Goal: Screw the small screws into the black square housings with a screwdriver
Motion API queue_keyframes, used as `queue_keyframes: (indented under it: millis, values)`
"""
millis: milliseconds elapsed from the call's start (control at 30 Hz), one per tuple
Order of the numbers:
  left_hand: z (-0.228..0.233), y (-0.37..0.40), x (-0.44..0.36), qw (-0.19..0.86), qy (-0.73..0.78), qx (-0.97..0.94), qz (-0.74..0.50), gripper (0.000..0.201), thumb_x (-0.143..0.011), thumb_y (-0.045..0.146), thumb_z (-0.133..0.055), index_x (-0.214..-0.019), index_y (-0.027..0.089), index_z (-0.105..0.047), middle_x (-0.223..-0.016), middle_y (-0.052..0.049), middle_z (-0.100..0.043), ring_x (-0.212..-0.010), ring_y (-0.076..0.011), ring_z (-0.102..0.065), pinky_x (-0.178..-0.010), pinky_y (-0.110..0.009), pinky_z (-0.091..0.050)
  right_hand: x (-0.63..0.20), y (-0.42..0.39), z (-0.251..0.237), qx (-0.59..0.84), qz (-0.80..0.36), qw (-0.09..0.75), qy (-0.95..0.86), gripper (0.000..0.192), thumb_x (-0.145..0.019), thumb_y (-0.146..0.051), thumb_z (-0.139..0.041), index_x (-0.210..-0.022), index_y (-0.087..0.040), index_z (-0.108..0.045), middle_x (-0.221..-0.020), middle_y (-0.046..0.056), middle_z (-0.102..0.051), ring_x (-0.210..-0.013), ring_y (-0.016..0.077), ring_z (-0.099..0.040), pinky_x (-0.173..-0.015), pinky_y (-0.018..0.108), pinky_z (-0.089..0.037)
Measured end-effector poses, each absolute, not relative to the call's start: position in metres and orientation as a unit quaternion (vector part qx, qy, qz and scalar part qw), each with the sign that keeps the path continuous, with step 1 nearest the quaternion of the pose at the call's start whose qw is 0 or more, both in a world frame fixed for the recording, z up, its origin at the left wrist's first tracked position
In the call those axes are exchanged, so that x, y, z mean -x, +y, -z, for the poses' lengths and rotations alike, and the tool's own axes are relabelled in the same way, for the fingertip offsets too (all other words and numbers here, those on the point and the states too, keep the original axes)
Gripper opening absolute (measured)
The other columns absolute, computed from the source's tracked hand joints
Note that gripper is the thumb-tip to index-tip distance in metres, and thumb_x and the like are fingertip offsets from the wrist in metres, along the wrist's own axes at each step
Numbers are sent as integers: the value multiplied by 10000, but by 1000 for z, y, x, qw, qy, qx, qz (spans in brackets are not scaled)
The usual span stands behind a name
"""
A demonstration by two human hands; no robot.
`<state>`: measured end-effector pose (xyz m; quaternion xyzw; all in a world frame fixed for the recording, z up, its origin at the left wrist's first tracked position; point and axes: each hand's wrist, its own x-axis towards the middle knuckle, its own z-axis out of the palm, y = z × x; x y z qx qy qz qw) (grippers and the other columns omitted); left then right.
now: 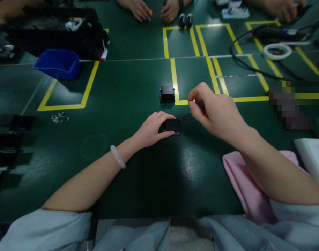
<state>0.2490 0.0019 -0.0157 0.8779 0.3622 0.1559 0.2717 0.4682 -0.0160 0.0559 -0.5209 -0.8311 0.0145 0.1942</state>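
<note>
- The left hand (151,128) lies on the green counter (128,101), fingers and thumb closed around a small black box (173,125), which rests on the counter just below the middle of the view; the box juts out to the right of the fingertips
- The right hand (214,111) hovers up and to the right of that box, pinched narrow on a dark screwdriver handle (200,104); its thin shaft (185,116) slants down-left, the tip at the box's upper right corner
- A second small black box (167,94) stands apart, farther up the counter, beside a yellow tape line (174,80)
- A white bracelet (118,156) sits on the left wrist; a pink cloth (243,184) lies under the right forearm
- Small pale screws (59,118) lie scattered well to the left; a blue bin (57,63) stands beyond them
- Another person's hands (155,10) rest at the far edge; a white roll of tape (277,51) and black cables (243,62) lie far right
</note>
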Motion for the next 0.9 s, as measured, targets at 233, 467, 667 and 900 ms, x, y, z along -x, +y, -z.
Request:
queue_keyframes:
  millis: [233,467,667,900]
  values:
    - [17,2,-249,271,363,-878,-156,373,-900,403,-571,-1215,208,-525,-1193,-70,-574,-1078,-234,-512,-930,-366,-402,-471,-14,-57,507,-21,191,-840,252,-936,-368,-386,-999,-191,-554,-750,16,-625,-618,145,-566,-554,278,-349]
    - [17,3,-249,275,362,-877,-157,372,-900,395,-573,-1219,209,-526,-1188,-73,-576,-1077,-237,-514,-920,-367,-410,-472,-13,-57,519,-65,203,-828,281,-873,-275,-437,-1128,-170,-492,-854,41,-648,-723,169,-613,-616,287,-408]
    - [17,3,-249,268,360,-879,-159,371,-901,393,-574,-1214,200,-524,-1184,-71,-577,-1071,-232,-515,-933,-367,-403,-473,-13,-59,507,-68,198,-836,260,-923,-391,-423,-982,-183,-568,-741,10,-609,-633,138,-556,-582,273,-358]
    - [18,2,-248,270,361,-878,-159,376,-900,402,-574,-1218,209,-521,-1189,-68,-575,-1075,-232,-511,-927,-362,-402,-472,-13,-59,510,-96,213,-828,232,-916,-306,-402,-1049,-184,-546,-763,9,-612,-649,134,-562,-600,266,-371]
